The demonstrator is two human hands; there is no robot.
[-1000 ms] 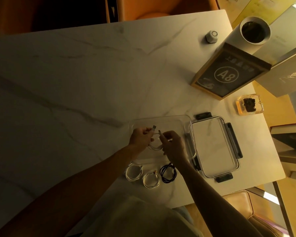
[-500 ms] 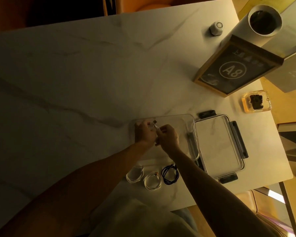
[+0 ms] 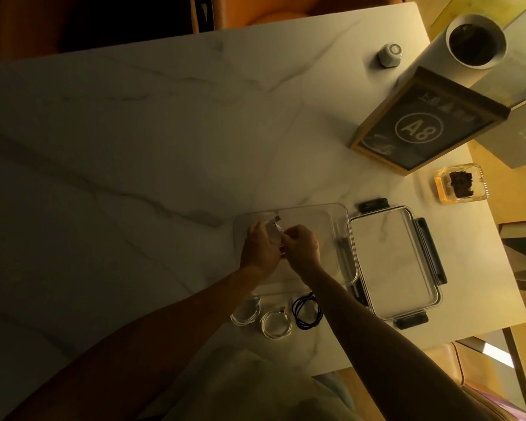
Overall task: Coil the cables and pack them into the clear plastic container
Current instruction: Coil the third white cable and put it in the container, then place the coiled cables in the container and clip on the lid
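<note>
White marble-patterned table (image 3: 164, 141) with grey veins; orange chair (image 3: 286, 13) tucked in at its far edge. Far right corner: small white faceted knob-like object (image 3: 390, 54), a white cylinder (image 3: 468, 47) with a dark opening, and just beside it a wood-framed dark sign (image 3: 422, 126) marked "A8". Near the sign, at the right edge, a clear amber dish (image 3: 460, 185) holding something dark.

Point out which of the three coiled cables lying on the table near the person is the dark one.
The black coil, the rightmost of the row, lying beside the right forearm. The other two coils to its left are white.
</note>
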